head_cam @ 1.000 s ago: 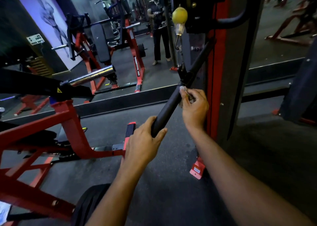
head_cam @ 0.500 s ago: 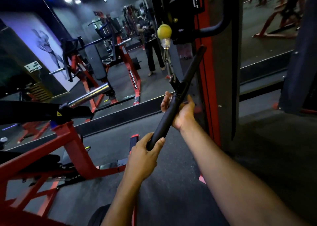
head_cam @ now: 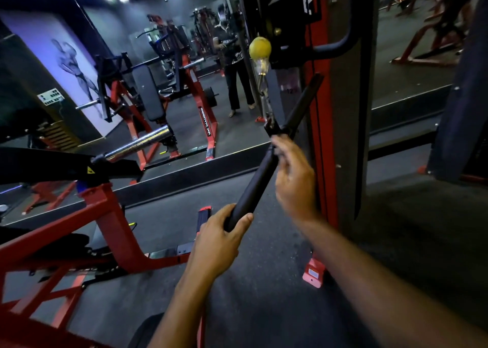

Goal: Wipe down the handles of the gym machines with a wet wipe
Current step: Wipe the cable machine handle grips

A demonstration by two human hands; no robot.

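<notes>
My left hand [head_cam: 216, 238] grips the near end of the bar [head_cam: 260, 179]. My right hand [head_cam: 294, 178], blurred, seems curled around its middle, just left of the red post [head_cam: 320, 136].

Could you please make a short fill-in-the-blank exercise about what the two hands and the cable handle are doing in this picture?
1. The left hand grips the ____ end of the black bar handle.
2. The ball above the handle's chain is ____ in colour.
3. The right hand is near the handle's ____ , where the chain hooks on.

Missing words: lower; yellow; middle
</notes>
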